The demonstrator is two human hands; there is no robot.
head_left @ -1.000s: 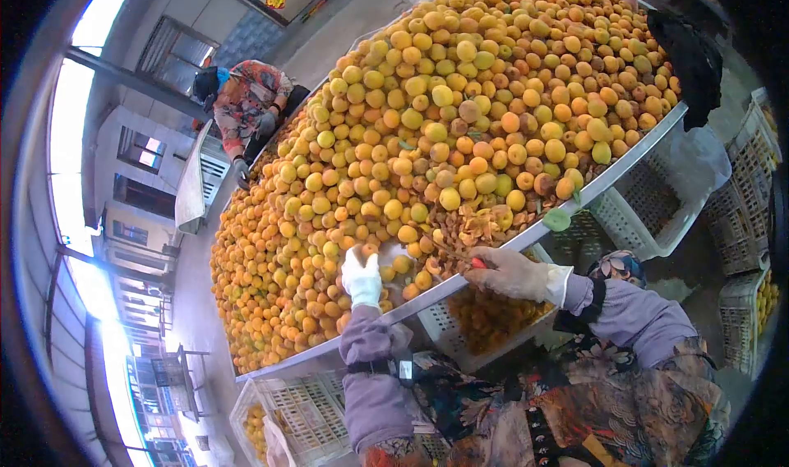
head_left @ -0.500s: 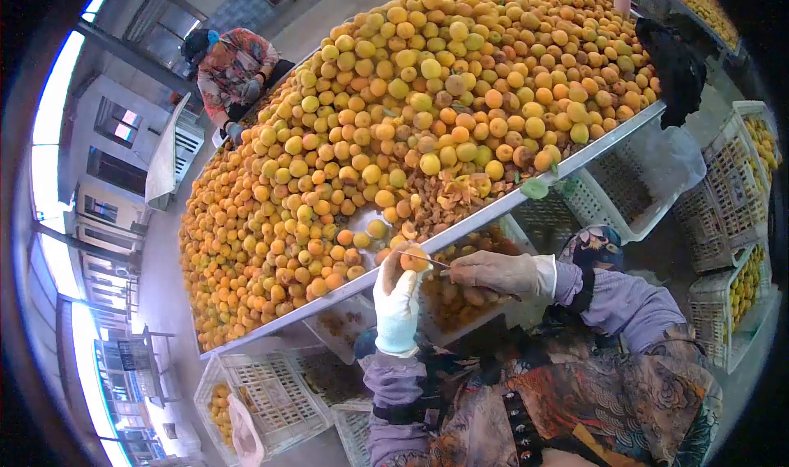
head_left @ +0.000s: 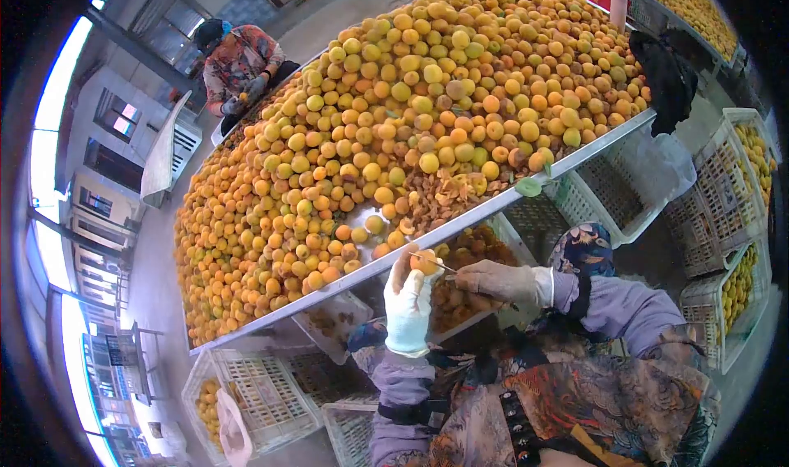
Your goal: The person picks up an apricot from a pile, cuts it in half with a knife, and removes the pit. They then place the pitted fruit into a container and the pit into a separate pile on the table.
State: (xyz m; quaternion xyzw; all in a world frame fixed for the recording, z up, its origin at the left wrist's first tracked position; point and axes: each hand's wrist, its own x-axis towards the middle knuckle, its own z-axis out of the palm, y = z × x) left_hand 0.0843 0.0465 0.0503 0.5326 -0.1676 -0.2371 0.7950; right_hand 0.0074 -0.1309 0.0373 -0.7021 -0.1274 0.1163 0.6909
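Observation:
In the head view, my left hand (head_left: pixel 408 311), in a white glove, is closed around an apricot (head_left: pixel 425 262) just past the metal table edge. My right hand (head_left: pixel 501 281), in a stained light glove, grips a thin knife (head_left: pixel 445 266), its blade right at the apricot's side. Beneath my hands stands a crate (head_left: pixel 511 235) with orange fruit pieces in it. Close beyond the edge, a heap of torn apricot pieces (head_left: pixel 448 194) lies against the large apricot pile (head_left: pixel 353 151).
Along the table front runs a metal rim (head_left: pixel 362 280). White plastic crates (head_left: pixel 271 393) stand at lower left, others (head_left: pixel 711 212) at right with fruit. Across the pile sits a person (head_left: pixel 238 64) in a patterned top. A black bag (head_left: pixel 664 77) hangs over the right corner.
The whole view has shifted slightly. My hands keep the apricot and knife together. Across the table, the person's hand has drawn back from the pile, and an orange fruit now shows at their hands.

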